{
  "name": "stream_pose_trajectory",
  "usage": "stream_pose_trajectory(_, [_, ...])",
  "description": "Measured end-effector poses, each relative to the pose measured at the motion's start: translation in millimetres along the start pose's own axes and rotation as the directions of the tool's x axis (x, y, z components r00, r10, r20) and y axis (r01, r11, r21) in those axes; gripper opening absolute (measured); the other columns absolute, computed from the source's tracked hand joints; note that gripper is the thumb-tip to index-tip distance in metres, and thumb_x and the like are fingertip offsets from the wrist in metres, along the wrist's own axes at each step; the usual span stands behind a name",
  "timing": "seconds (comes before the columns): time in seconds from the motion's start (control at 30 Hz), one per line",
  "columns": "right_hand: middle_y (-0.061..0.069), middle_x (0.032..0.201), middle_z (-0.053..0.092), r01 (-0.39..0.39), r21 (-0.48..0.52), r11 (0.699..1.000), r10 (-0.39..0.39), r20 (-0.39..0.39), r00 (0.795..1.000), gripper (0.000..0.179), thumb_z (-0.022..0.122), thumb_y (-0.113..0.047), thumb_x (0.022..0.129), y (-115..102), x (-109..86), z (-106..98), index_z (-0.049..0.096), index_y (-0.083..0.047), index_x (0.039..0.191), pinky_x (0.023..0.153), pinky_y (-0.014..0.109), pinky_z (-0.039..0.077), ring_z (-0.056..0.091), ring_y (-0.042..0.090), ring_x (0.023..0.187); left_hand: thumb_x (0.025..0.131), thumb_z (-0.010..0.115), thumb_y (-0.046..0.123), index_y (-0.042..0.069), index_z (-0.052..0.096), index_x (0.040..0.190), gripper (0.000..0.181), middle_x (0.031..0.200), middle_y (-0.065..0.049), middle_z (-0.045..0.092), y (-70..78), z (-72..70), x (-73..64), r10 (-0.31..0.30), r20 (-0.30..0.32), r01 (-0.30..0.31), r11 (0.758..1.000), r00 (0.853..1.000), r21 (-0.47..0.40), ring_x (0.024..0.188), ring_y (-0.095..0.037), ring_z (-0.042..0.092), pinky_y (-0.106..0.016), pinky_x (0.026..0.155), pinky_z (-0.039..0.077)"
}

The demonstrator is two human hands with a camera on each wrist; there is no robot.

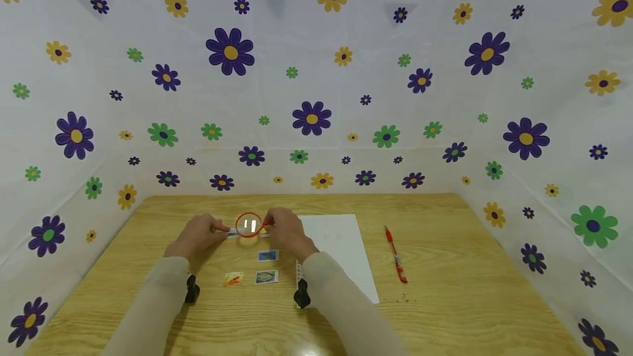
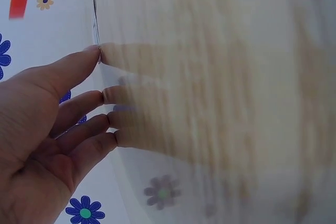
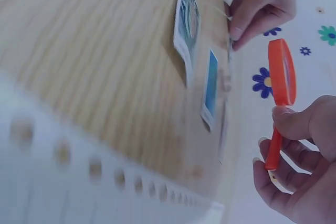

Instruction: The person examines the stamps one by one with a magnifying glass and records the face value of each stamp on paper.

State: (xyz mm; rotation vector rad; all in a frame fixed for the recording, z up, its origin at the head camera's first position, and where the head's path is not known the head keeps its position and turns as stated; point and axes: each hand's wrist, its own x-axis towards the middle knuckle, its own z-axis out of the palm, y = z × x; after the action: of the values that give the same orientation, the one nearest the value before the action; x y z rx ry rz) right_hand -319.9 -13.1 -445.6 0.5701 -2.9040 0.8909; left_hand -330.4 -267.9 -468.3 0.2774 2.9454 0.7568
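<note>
My right hand (image 1: 287, 229) holds an orange-red magnifying glass (image 3: 282, 74) by its handle, thumb on one side and fingers on the other. Its lens hovers above the table, between my two hands in the head view. My left hand (image 1: 200, 233) pinches the edge of a small stamp (image 1: 233, 233) at the tabletop, left of the lens. Another stamp (image 1: 264, 231) is partly covered by my right hand. Nearer to me lie a blue stamp (image 1: 268, 255), a greyish-green stamp (image 1: 267, 277) and a yellow-and-red stamp (image 1: 233, 278).
A lined white sheet (image 1: 346, 257) with punched holes along its edge lies under my right forearm, with faint marks near its top. Right of it is a red pen (image 1: 395, 254), and dark specks (image 1: 405, 297) lie below the pen. Flower-patterned white sheeting (image 1: 277, 87) surrounds the wooden table (image 1: 445, 246).
</note>
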Motion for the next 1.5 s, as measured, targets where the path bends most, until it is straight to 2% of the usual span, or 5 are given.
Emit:
stream_pose_trajectory(0.4, [0.004, 0.095, 0.074, 0.006, 0.035, 0.999, -0.007, 0.018, 1.000, 0.004, 0.071, -0.012, 0.097, 35, -23.3, -47, 0.074, -0.009, 0.098, 0.064, 0.027, 0.052, 0.066, 0.017, 0.082, 0.096, 0.073, 0.017, 0.008, 0.080, 0.113, 0.020, 0.134, -0.026, 0.067, 3.7, 2.2, -2.4, -0.009, -0.003, 0.009, 1.000, 1.000, 0.008, 0.127, -0.048, 0.060, -0.063, 0.108, 0.048])
stream_pose_trajectory(0.77, [0.005, 0.090, 0.072, -0.031, 0.037, 0.999, 0.032, -0.042, 0.999, 0.005, 0.073, -0.010, 0.095, 69, -44.3, -77, 0.073, -0.005, 0.093, 0.063, 0.026, 0.049, 0.061, 0.015, 0.076, 0.097, 0.072, 0.018, 0.010, 0.080, 0.114, 0.020, 0.141, -0.025, 0.062, 3.3, 3.0, -2.8, -0.041, -0.004, 0.040, 0.999, 0.999, -0.023, 0.134, -0.048, 0.056, -0.063, 0.113, 0.044])
stream_pose_trajectory(1.0, [0.006, 0.089, 0.072, -0.065, 0.029, 0.997, 0.067, -0.078, 0.995, 0.005, 0.075, -0.008, 0.093, 88, -54.3, -93, 0.073, -0.004, 0.095, 0.062, 0.025, 0.049, 0.059, 0.015, 0.074, 0.097, 0.072, 0.018, 0.010, 0.080, 0.114, 0.020, 0.142, -0.025, 0.061, 1.5, 3.8, -2.5, -0.033, -0.014, 0.033, 0.999, 0.999, -0.010, 0.135, -0.048, 0.055, -0.063, 0.113, 0.043])
stream_pose_trajectory(1.17, [0.006, 0.090, 0.072, -0.099, 0.016, 0.995, 0.100, -0.090, 0.991, 0.004, 0.076, -0.007, 0.092, 105, -59.9, -101, 0.073, -0.005, 0.095, 0.065, 0.026, 0.050, 0.059, 0.016, 0.076, 0.097, 0.072, 0.019, 0.010, 0.080, 0.114, 0.021, 0.140, -0.025, 0.063, -1.5, 5.0, -0.2, -0.016, -0.017, 0.016, 1.000, 1.000, -0.001, 0.134, -0.048, 0.056, -0.064, 0.112, 0.044])
stream_pose_trajectory(1.5, [0.009, 0.093, 0.073, -0.140, -0.002, 0.990, 0.139, -0.096, 0.986, 0.004, 0.074, -0.007, 0.093, 133, -77.5, -123, 0.072, -0.005, 0.097, 0.072, 0.033, 0.056, 0.062, 0.018, 0.080, 0.097, 0.072, 0.019, 0.010, 0.079, 0.116, 0.022, 0.141, -0.024, 0.063, -0.1, 5.9, -0.7, -0.043, -0.021, 0.043, 0.999, 0.999, -0.014, 0.134, -0.047, 0.056, -0.062, 0.112, 0.045])
